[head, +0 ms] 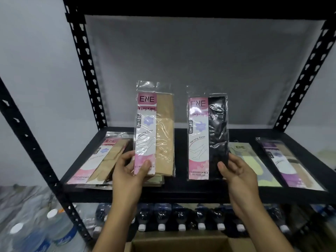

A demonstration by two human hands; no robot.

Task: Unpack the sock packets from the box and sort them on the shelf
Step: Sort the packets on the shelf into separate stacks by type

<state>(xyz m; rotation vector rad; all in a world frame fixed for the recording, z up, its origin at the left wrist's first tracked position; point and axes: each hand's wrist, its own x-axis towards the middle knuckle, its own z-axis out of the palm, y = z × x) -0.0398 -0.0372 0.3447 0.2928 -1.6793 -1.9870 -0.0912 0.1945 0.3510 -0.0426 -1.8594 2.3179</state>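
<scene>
A: What's the left hand [130, 167] doing?
B: It's pinching the tan sock packet [154, 131] at the btm corner. The thumb is pressing on the front & the other fingers are hiding behind. The packet is standing straight up above the fingers.
A: & the right hand [236, 171]?
B: Same thing w/ the black sock packet [207, 137]. The thumb is sitting on the front by the btm right corner, and the rest are curling round the edge. That packet is sticking up above the fingers too (both fronts are facing the camera).
A: Are the 2 packets touching?
B: No, a gap is showing btwn them.
A: What's lying behind the fingers?
B: The black shelf [181, 194]. Left of the left fingers, a pile of packets [101, 160] is lying flat w/ a tan one on top. Right of the right fingers, a green packet [254, 166] & a purple packet [289, 164] are lying flat, side by side.
A: & under the hands?
B: The box [180, 242] is sitting open below the wrists. Bottles [180, 217] are lining up in a row under the shelf.
</scene>
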